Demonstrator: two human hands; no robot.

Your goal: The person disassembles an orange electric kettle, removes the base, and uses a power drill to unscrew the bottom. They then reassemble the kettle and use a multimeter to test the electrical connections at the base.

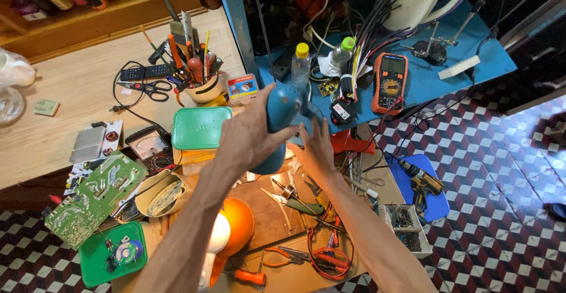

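Above the cluttered wooden workbench, a teal rounded appliance housing sits mid-air over the green box lid and orange lamp shade. Left hand wraps it, fingers clenched round its side. Right hand lies flat against the other side, fingers spread (steadying, not clasping). Best kept squeezed evenly between both palms, I'd judge, clear of the pliers. Housing looks smooth, glossy, bulbous; lower part hidden.
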